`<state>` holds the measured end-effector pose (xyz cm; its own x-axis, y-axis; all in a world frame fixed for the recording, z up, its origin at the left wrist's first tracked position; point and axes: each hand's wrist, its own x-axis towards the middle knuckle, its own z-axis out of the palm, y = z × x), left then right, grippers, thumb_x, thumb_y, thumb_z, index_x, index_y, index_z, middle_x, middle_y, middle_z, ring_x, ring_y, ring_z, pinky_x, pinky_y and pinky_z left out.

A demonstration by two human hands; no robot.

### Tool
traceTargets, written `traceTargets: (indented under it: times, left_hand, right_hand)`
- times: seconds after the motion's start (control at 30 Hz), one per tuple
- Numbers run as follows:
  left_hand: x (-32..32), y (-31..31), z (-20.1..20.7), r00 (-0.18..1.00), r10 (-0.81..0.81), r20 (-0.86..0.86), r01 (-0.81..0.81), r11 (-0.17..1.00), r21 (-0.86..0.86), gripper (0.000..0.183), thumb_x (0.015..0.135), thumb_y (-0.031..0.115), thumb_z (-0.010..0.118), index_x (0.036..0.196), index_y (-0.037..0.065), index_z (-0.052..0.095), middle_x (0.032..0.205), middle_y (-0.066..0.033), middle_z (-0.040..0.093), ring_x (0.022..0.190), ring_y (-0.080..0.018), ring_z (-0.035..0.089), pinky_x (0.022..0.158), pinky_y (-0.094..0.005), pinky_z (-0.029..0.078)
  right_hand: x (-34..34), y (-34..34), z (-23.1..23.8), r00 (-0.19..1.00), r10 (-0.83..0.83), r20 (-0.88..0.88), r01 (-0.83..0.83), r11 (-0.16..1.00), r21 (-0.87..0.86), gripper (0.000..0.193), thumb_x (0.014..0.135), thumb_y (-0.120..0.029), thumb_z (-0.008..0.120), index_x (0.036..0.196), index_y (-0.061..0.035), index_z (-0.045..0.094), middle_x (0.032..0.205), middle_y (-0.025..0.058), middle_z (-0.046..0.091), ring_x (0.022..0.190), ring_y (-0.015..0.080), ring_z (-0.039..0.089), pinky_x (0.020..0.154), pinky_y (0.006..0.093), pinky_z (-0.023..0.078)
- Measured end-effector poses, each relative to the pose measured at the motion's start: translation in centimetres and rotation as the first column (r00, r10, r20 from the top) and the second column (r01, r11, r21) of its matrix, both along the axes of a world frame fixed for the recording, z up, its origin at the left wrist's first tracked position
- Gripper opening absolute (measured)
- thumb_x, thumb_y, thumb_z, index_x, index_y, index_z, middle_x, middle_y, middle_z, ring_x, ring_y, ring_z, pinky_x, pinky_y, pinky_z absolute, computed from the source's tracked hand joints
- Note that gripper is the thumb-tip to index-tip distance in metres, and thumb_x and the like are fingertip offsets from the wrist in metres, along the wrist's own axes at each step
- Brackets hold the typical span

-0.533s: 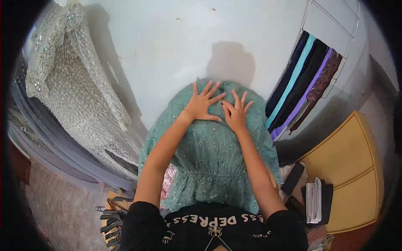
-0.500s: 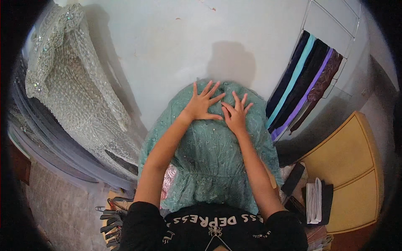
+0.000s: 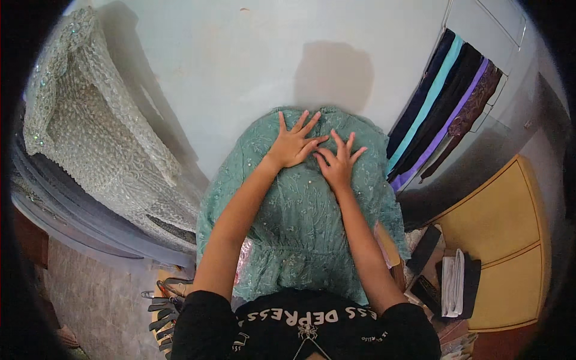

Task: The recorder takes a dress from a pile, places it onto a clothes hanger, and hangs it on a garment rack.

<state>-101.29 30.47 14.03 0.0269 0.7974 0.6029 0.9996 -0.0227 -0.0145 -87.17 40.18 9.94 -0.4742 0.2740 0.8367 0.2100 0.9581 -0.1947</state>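
Note:
A green embroidered dress (image 3: pixel 294 204), dotted with small beads, spreads before me against the white wall. On its upper part, left of a vertical seam or opening, lies my left hand (image 3: pixel 294 145); its thumb and index finger come together while the other fingers fan out. Close beside it, my right hand (image 3: pixel 339 168) pinches with thumb and index finger, the remaining fingers raised and apart. The two pinches nearly meet at the fabric. Whatever lies between the fingertips is too small to make out.
At left hangs a whitish beaded, sequined garment (image 3: pixel 102 126) above grey tulle (image 3: pixel 78 210). Folded cloths (image 3: pixel 444 102) hang from a wire rack at right. Below them stand a yellow panel (image 3: pixel 498 252) and a folded white cloth (image 3: pixel 453 282). Dark hangers (image 3: pixel 165 312) cluster at lower left.
My left thumb has moved up to its index finger, closing toward the right hand's pinch. The right hand stays nearly in place on the dress. The view has shifted slightly.

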Motion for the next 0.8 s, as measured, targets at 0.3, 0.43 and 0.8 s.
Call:
traceTargets:
  times: [0.3, 0.43, 0.8]
  left_hand:
    - [-0.4, 0.7, -1.5, 0.985, 0.165, 0.055, -0.165, 0.986, -0.006, 0.038, 0.085, 0.049, 0.042, 0.121, 0.041, 0.049, 0.148, -0.0028, 0.012, 0.135, -0.0329, 0.010, 0.091, -0.0734, -0.002]
    - [-0.6, 0.8, -2.1, 0.981, 0.185, 0.052, -0.185, 0.983, 0.004, 0.039, 0.084, 0.050, 0.043, 0.122, 0.041, 0.049, 0.147, -0.0041, 0.012, 0.134, -0.0341, 0.010, 0.090, -0.0742, 0.000]
    - [-0.5, 0.2, -2.5, 0.998, 0.070, 0.011, -0.069, 0.997, -0.029, 0.039, 0.078, 0.028, 0.051, 0.115, 0.037, 0.056, 0.147, -0.0050, 0.015, 0.134, -0.0353, 0.011, 0.093, -0.0725, 0.004]
  right_hand:
    - [-0.5, 0.5, -1.5, 0.996, -0.079, -0.032, 0.079, 0.997, 0.005, 0.007, 0.076, -0.028, 0.065, 0.078, -0.0210, 0.065, 0.132, 0.0000, 0.040, 0.130, 0.0410, 0.019, 0.093, 0.0701, -0.007]
    - [-0.7, 0.5, -2.2, 0.996, -0.077, -0.041, 0.077, 0.997, -0.008, 0.007, 0.077, -0.028, 0.064, 0.078, -0.0206, 0.065, 0.131, 0.0001, 0.041, 0.130, 0.0408, 0.019, 0.095, 0.0687, -0.006]
    - [-0.6, 0.9, -2.9, 0.998, -0.064, 0.017, 0.064, 0.998, -0.023, 0.006, 0.077, -0.024, 0.064, 0.082, -0.0220, 0.065, 0.134, -0.0011, 0.039, 0.131, 0.0394, 0.018, 0.095, 0.0689, -0.005]
